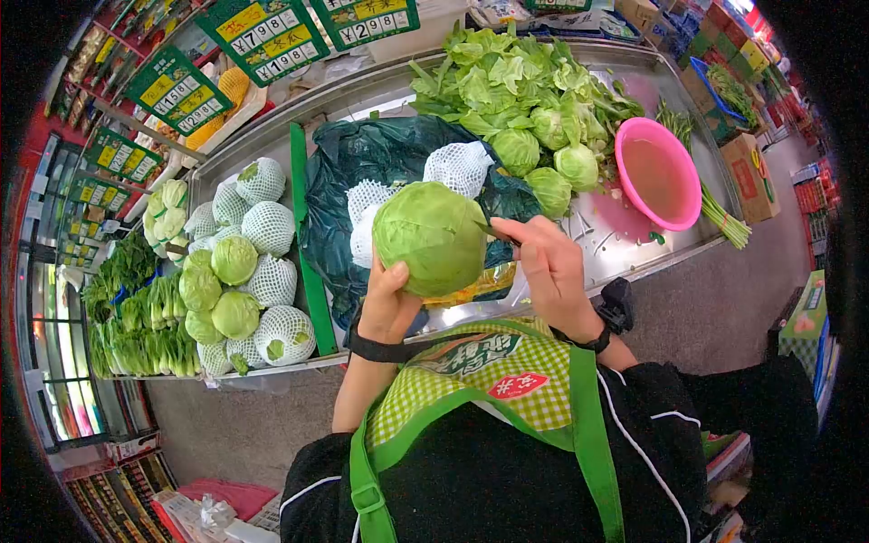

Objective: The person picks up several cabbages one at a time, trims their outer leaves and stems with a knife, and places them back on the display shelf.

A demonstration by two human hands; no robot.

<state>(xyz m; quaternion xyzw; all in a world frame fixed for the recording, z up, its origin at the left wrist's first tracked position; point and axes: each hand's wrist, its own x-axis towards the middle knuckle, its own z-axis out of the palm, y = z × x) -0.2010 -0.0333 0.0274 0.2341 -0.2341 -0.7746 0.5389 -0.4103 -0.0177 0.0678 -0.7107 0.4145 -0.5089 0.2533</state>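
A round green cabbage [429,237] rests in my left hand [389,299], whose thumb presses its lower left side while the other fingers are hidden beneath. My right hand [550,267] is closed around a small knife [496,232]; its dark blade reaches the cabbage's right side, and the handle is mostly covered by my fingers. Just beyond the cabbage, white foam nets [457,168] lie on a dark green plastic bag [339,154]. What the nets contain is hard to make out.
Net-wrapped and bare cabbages [237,315] are stacked at left, behind a green divider [312,262]. Loose leaves [489,81] and trimmed cabbages [549,192] lie at the back right. A pink basin [658,172] of cloudy water stands on the metal counter [634,258]. Price signs [262,36] hang above.
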